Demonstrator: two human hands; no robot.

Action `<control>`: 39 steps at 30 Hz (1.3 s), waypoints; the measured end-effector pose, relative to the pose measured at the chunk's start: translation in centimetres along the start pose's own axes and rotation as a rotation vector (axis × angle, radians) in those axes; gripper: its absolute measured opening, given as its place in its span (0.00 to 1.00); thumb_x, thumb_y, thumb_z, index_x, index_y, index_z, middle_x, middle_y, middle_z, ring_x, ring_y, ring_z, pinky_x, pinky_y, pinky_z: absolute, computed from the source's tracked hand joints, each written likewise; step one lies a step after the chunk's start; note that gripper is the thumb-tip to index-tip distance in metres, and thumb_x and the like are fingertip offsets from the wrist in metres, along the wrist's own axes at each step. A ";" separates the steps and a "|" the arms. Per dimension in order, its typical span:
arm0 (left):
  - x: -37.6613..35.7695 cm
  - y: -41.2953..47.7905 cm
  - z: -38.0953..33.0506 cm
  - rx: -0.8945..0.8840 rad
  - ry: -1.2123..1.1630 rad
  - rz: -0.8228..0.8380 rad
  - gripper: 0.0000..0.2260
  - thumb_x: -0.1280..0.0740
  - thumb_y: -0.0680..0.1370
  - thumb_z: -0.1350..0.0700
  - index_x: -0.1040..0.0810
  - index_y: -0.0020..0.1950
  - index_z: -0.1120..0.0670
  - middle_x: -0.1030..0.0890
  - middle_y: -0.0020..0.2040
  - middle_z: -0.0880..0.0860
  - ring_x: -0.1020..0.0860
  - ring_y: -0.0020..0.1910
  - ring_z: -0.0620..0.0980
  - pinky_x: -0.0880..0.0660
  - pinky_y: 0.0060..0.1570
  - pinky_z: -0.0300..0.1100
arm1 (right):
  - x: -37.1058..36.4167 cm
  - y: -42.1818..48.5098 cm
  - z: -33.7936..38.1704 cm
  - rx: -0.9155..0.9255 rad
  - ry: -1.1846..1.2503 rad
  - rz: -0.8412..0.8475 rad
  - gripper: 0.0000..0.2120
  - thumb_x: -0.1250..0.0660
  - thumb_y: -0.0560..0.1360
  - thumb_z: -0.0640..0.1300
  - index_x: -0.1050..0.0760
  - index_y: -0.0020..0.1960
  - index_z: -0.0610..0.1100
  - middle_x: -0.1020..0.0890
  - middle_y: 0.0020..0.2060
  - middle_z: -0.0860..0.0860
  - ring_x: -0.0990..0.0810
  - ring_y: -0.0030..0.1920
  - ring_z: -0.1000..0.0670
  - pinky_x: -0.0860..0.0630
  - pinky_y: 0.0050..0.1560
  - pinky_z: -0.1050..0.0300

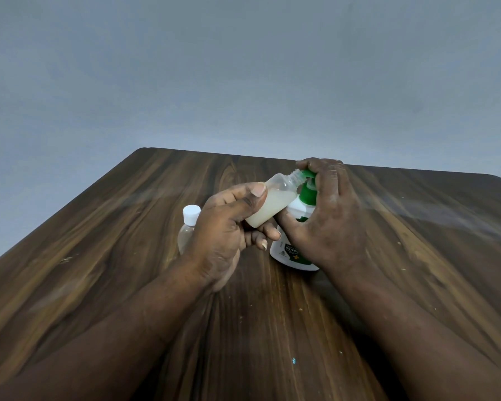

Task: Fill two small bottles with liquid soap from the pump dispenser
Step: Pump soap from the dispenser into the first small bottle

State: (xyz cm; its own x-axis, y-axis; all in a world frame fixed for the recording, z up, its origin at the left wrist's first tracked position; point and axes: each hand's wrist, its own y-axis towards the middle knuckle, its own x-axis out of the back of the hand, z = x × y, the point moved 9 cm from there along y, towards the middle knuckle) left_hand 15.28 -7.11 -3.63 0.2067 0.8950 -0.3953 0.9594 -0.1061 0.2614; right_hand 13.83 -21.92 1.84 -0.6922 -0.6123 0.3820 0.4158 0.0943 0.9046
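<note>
- Over table centre, left hand (226,235) grips uncapped small bottle (272,204), tilted, mouth against green pump head (307,195); milky liquid fills roughly its lower half.
- Right hand (330,215) curls round pump dispenser (287,256), fingers over the pump head; white body stands on wooden table (128,285).
- Behind left hand, capped bottle (187,227) stands upright; contents unclear.

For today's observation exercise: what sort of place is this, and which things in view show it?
Probably an ordinary indoor room, home or office; no more can be told. A dark wood-grain table stands before a plain grey wall, and a household pump dispenser stands on it.
</note>
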 end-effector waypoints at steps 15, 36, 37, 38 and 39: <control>0.1 0.0 -0.1 -0.002 -0.011 -0.011 0.21 0.33 0.77 0.50 0.19 0.60 0.66 0.19 0.39 0.61 0.21 0.31 0.51 0.27 0.25 0.38 | 0.0 -0.1 0.0 -0.002 0.000 -0.033 0.24 0.21 0.68 0.46 0.23 0.60 0.38 0.20 0.52 0.47 0.24 0.49 0.52 0.28 0.48 0.63; -0.1 -0.1 0.0 -0.001 -0.004 0.010 0.20 0.34 0.78 0.50 0.20 0.60 0.66 0.19 0.35 0.59 0.21 0.30 0.51 0.27 0.25 0.38 | -0.2 -0.3 -0.2 -0.014 0.008 -0.011 0.26 0.22 0.69 0.47 0.24 0.62 0.39 0.22 0.55 0.49 0.25 0.51 0.56 0.30 0.50 0.67; -0.1 0.0 0.0 0.000 -0.004 0.011 0.20 0.34 0.78 0.50 0.20 0.59 0.66 0.19 0.35 0.59 0.21 0.30 0.51 0.27 0.25 0.38 | -0.2 -0.2 -0.2 -0.013 0.007 -0.005 0.26 0.22 0.69 0.47 0.24 0.63 0.39 0.22 0.55 0.49 0.24 0.51 0.54 0.29 0.50 0.67; -0.1 0.0 0.0 0.001 -0.004 0.011 0.19 0.34 0.78 0.50 0.19 0.59 0.65 0.19 0.35 0.59 0.21 0.30 0.51 0.27 0.25 0.38 | -0.1 0.0 -0.2 -0.009 0.005 0.004 0.27 0.21 0.69 0.47 0.24 0.63 0.39 0.22 0.56 0.48 0.23 0.53 0.53 0.29 0.51 0.67; -0.1 0.0 0.0 0.002 -0.006 0.011 0.19 0.34 0.78 0.50 0.19 0.59 0.65 0.19 0.36 0.59 0.22 0.30 0.51 0.27 0.25 0.38 | -0.1 0.1 -0.1 -0.003 0.002 0.015 0.27 0.22 0.69 0.48 0.24 0.63 0.38 0.21 0.56 0.48 0.23 0.54 0.53 0.29 0.52 0.67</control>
State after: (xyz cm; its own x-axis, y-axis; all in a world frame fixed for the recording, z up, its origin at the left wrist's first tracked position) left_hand 15.21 -7.23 -3.59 0.2188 0.8911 -0.3975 0.9573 -0.1172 0.2642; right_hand 14.00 -21.93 1.84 -0.6846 -0.6128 0.3947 0.4275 0.1010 0.8983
